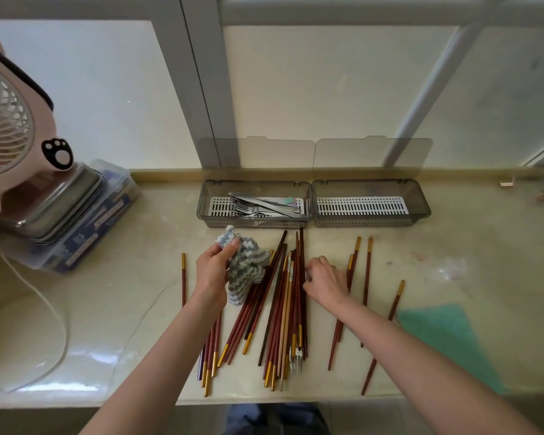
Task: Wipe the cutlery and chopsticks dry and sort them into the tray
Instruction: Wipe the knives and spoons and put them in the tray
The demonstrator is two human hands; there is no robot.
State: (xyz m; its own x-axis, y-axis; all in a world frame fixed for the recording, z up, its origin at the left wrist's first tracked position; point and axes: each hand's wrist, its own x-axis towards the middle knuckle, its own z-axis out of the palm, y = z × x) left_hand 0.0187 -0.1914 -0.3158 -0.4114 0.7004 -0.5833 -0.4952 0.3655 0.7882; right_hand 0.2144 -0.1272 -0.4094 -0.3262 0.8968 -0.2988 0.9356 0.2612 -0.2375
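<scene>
Pale counter (107, 293) under a frosted window is filling the frame. At upper centre, the tray (255, 223) is already holding forks and knives (261, 206) in its left half; its right half is sitting bare. Chopsticks (283, 296) are lying loose at centre, none sorted. The left hand (212, 268) is gripping a bunched cloth (247, 265). The right hand (325, 279) is curling onto the pile; whether it is pinching one, I cannot tell.

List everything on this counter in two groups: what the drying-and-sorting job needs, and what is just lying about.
Job: chopsticks, striped cloth in the left hand, cutlery in the left tray, empty right tray.
Lying about: fan, steel tin on a plastic box, green cloth, white cable.
</scene>
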